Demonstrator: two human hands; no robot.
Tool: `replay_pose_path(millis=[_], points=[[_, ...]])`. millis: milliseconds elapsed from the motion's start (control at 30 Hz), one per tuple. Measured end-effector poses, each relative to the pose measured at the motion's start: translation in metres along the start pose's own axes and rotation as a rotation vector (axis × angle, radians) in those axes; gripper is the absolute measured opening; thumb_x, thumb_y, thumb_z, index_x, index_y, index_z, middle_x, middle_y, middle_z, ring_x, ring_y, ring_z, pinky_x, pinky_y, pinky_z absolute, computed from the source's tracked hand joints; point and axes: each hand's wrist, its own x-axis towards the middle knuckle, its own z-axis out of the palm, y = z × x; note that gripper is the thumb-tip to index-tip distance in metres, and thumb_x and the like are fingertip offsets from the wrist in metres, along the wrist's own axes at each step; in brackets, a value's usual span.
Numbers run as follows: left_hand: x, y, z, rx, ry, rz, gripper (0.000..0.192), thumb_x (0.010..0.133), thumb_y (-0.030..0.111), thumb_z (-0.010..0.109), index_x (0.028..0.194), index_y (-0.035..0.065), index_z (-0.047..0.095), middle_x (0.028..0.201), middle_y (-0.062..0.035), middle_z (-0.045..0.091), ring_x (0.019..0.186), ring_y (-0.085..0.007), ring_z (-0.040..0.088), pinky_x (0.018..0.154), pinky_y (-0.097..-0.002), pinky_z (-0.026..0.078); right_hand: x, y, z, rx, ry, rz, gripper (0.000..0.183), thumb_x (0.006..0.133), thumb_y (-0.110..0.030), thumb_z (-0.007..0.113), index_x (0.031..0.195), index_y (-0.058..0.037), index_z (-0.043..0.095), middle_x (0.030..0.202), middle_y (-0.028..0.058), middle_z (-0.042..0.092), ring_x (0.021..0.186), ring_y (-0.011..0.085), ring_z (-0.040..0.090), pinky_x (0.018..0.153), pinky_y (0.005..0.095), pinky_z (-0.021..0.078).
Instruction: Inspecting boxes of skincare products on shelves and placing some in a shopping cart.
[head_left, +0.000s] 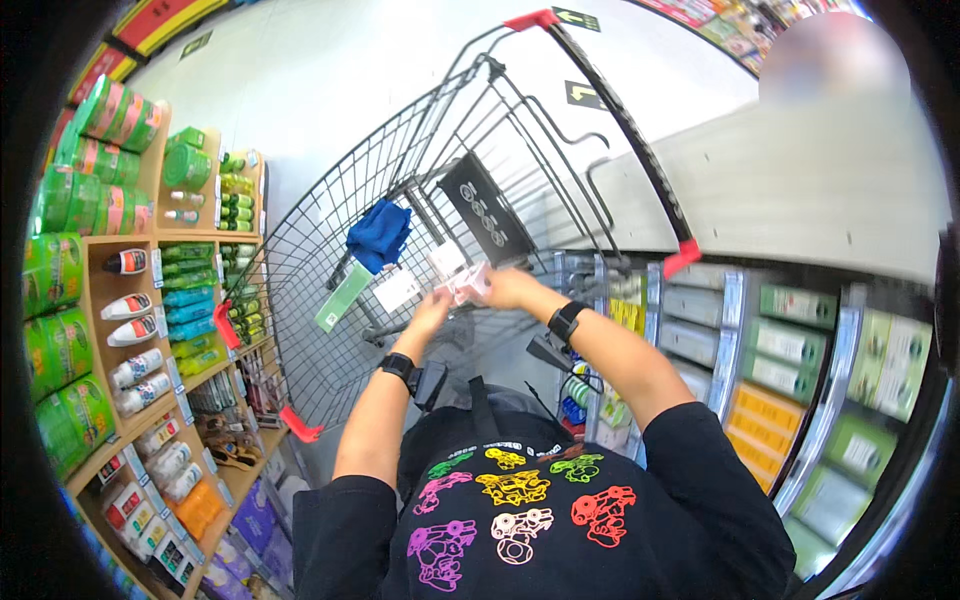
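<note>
Both hands are over a black wire shopping cart (315, 202) with red corner caps. My right hand (510, 289) grips a small pale pink box (471, 283), which looks blurred. My left hand (433, 310) is at the left end of the same box, its fingertips against it. Just beyond the hands, a white box (447, 257) and another white box (396, 290) lie in the cart. To their left are a long green box (343, 298) and a crumpled blue cloth item (379, 234). A black panel (486, 211) with round marks is on the cart's far side.
Wooden shelves (161, 238) on the left hold green packs, bottles and shoe-polish-like containers. On the right, shelf units (739, 300) hold green, grey and orange boxes below a pale surface (795, 180). A person (836, 67), blurred, is at the upper right. Floor arrow signs (581, 94) lie beyond the cart.
</note>
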Motion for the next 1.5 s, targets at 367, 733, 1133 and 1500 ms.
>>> replay_pose_path(millis=[367,733,1133,1500], points=[[0.098,0.001,-0.007,-0.389,-0.011,-0.248,0.049,0.086,0.033,0.047,0.127,0.0068,0.042,0.097,-0.0058,0.059,0.065,-0.0115,0.053,0.052,-0.0216,0.041,0.137,0.048,0.064,1.197,-0.209,0.702,0.048,0.081,-0.036,0.058,0.114,-0.0017,0.053,0.103,0.0114,0.061,0.094,0.0219,0.058,0.08,0.0313,0.0447],[0.101,0.004,-0.01,-0.426,-0.241,-0.48,0.057,0.088,0.052,0.03,0.129,0.0118,0.037,0.123,-0.0101,0.047,0.111,-0.0247,0.045,0.088,-0.0433,0.034,0.166,0.037,0.092,0.892,-0.141,0.992,0.061,0.069,-0.038,0.068,0.111,0.0042,0.055,0.115,0.0191,0.055,0.096,0.0242,0.058,0.08,0.0305,0.0455],[0.029,0.041,-0.033,-0.539,-0.155,-0.419,0.051,0.089,0.051,0.029,0.1,0.0082,0.055,0.092,-0.0102,0.059,0.087,-0.0197,0.056,0.08,-0.0356,0.039,0.092,-0.023,0.015,1.195,0.011,0.657,0.058,0.064,-0.017,0.074,0.108,0.0123,0.049,0.098,0.02,0.059,0.077,0.0259,0.063,0.063,0.0355,0.0529],[-0.258,0.141,-0.044,0.161,0.298,0.479,0.028,0.086,0.027,0.048,0.088,-0.0001,0.051,0.076,-0.0138,0.058,0.068,-0.0257,0.056,0.059,-0.0349,0.042,-0.145,-0.119,-0.057,1.269,-0.036,-0.245,0.031,0.082,-0.026,0.054,0.101,-0.0017,0.058,0.093,0.0072,0.06,0.081,0.0138,0.058,0.069,0.0303,0.0496]])
